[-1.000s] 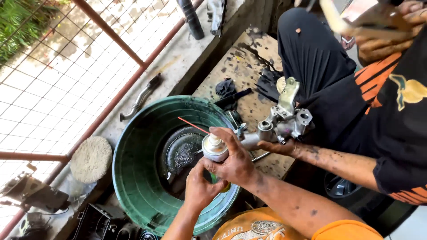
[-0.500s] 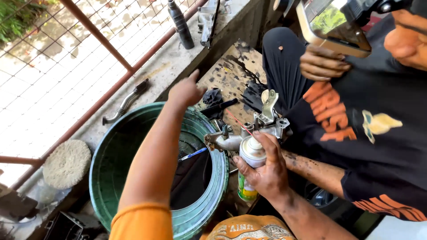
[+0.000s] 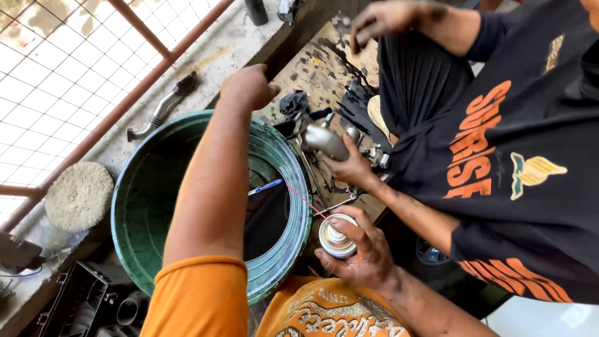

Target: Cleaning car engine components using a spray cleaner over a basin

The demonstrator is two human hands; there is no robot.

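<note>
Head view: a white round metal spray can (image 3: 337, 237) with a thin red straw is held tight in the right hand (image 3: 360, 253), fingers wrapped around it, just beside the big green plastic tub (image 3: 134, 206). The left hand (image 3: 249, 86) is curled shut at the tub's far rim; what it holds cannot be seen. A grey metal engine part (image 3: 324, 140) is held by another person's hand (image 3: 352, 168).

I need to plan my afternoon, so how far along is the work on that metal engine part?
Done: the metal part is loose, held by a co-worker's hand beside the green basin. In hand: the right hand grips a spray can, and the left hand reaches toward the stained board. Left: probably the spraying, since nothing looks reassembled.
</note>
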